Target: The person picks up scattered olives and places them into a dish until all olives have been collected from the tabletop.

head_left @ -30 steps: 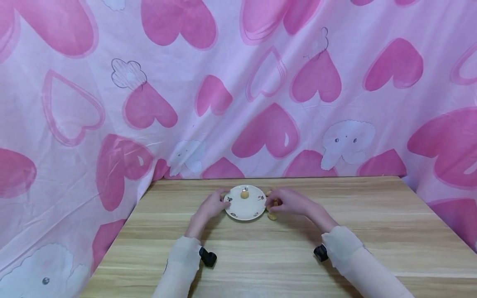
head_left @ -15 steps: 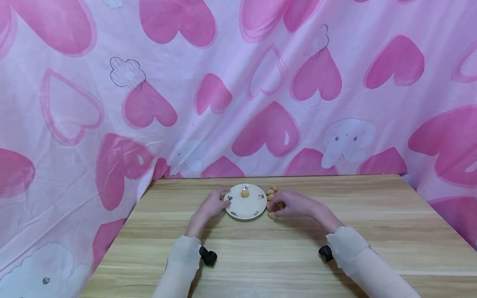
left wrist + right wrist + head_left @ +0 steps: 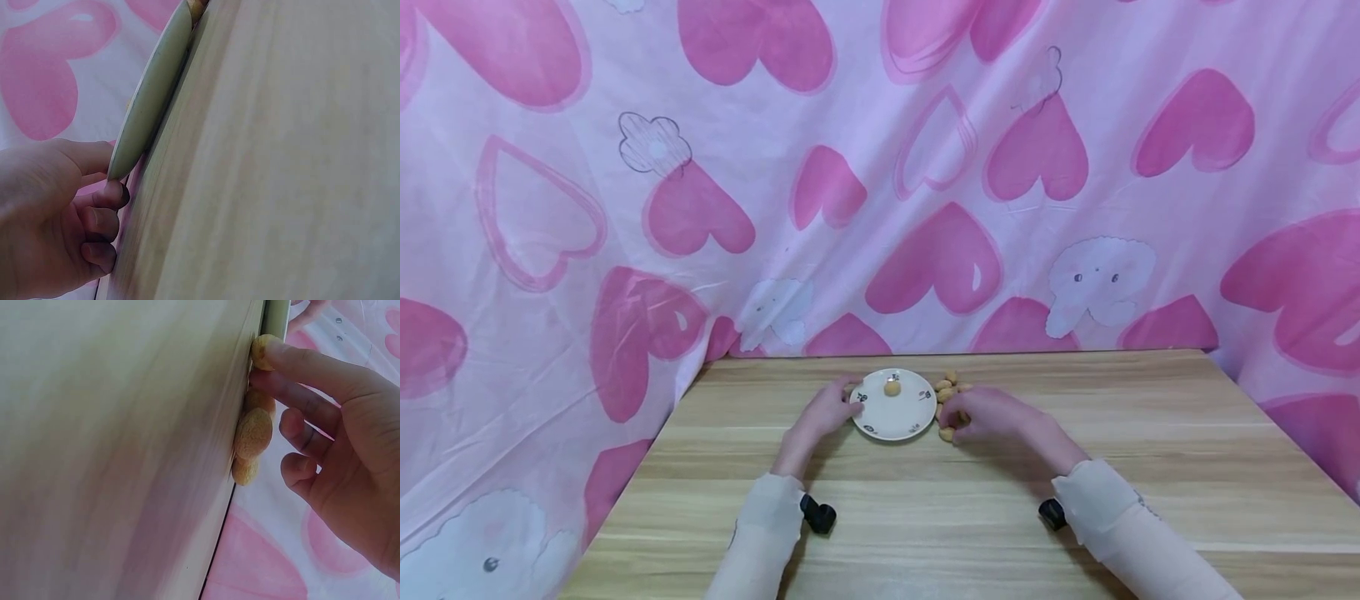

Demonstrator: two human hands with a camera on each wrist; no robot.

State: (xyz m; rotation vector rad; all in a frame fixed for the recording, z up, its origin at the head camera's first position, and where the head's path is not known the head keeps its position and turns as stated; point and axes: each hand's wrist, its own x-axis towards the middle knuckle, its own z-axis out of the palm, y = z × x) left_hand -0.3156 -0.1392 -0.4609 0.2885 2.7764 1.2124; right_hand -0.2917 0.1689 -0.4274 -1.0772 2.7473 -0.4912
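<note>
My left hand (image 3: 827,410) grips the left rim of a white plate (image 3: 895,417) between thumb and fingers; its pale underside shows in the left wrist view, close over the wood. On the plate, near its far rim, lies one tan nut (image 3: 892,388). Just right of the plate, my right hand (image 3: 988,412) is at a group of similar nuts (image 3: 944,385). In the right wrist view its thumb and forefinger pinch a tan oval nut (image 3: 261,352) beside the plate, while the other fingers curl loosely. Several nuts with pitted shells (image 3: 254,434) lie below those fingertips.
A wooden table (image 3: 895,517) bears everything, its far edge just behind the plate. Behind it hangs a pink cloth (image 3: 917,167) with hearts. Black wrist cameras sit under the left sleeve (image 3: 760,508) and right sleeve (image 3: 1105,508).
My right hand has shifted slightly right from the plate's rim, and more of the nuts behind it now show. The left hand, the plate and the nut on it stay put.
</note>
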